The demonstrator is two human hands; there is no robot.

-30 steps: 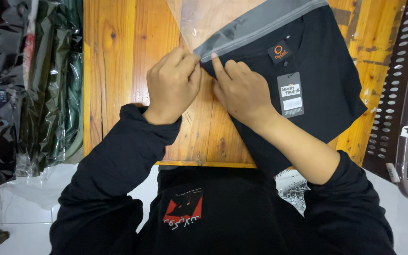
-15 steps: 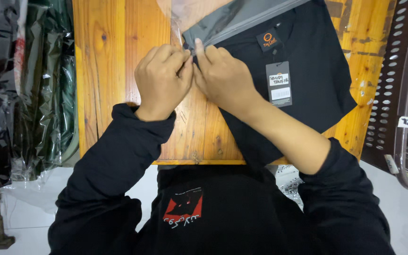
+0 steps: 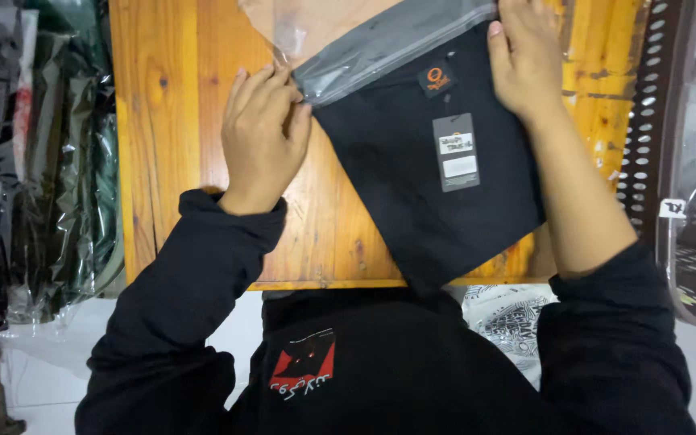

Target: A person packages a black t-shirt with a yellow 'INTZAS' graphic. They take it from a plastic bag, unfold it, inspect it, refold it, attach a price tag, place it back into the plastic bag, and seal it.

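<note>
One folded black garment (image 3: 424, 193) sits inside a clear plastic bag (image 3: 316, 32) with a grey strip (image 3: 388, 44) running along its open end, and the whole thing lies at a slant on a wooden table (image 3: 163, 145). Its fabric looks plain and dark, with a small round orange logo patch near the top and a grey hang tag (image 3: 455, 151) a bit below that, carrying two pale label blocks. The bag's lower corner pokes just past the table's near edge.

Pinching the near end of that grey strip is the left hand (image 3: 263, 141), fingers curled tight on the plastic, with bare table directly beneath its wrist. At the far end of the strip, the right hand (image 3: 525, 60) presses down on the bag's upper corner, fingers bent over the edge, thumb on the black cloth.

Out past the left hand there's a heap of shiny bagged clothes (image 3: 34, 161). Beyond the right forearm stands a dark perforated plastic crate (image 3: 654, 121). Both arms wear black sleeves.
</note>
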